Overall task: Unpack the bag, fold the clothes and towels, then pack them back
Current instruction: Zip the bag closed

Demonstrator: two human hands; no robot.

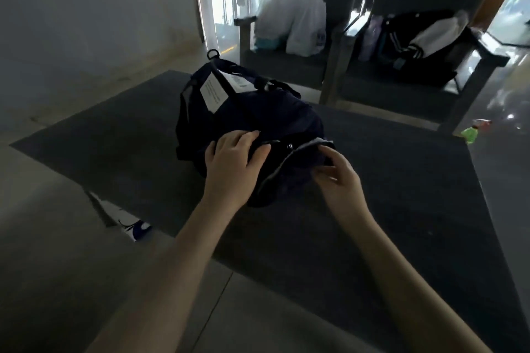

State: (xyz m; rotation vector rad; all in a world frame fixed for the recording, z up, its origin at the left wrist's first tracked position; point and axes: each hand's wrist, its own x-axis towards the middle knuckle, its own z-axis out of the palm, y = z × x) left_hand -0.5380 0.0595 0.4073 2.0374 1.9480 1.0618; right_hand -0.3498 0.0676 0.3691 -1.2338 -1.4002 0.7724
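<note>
My left fingers (250, 136) lie spread and only slightly bent across the top of the bag (258, 116), pressing on the dark cloth just left of the zip (282, 165), with the thumb out to the side. My right fingers (328, 153) are curled, and together with the thumb they pinch the edge of the bag's opening on the right side of the zip, where a pale strip of lining shows. The left hand (233, 163) and the right hand (342, 183) sit close together at the near end of the bag, one on each side of the parted zip, and both bare forearms run down to the bottom of the frame. The bag is dark navy and lies lengthwise in the middle of the frame on a dark table (401, 195), with its far end pointing toward the upper left. Two white tags (213, 92) lie on that far end, beside the straps. I cannot tell what is inside the opening. Beyond the table, in the upper right, stand two dark chairs (286, 66). White plastic bags (289, 14) sit on the left one and a black and white jacket (415, 37) on the right one. A green bottle (470, 135) shows at the table's right edge.
</note>
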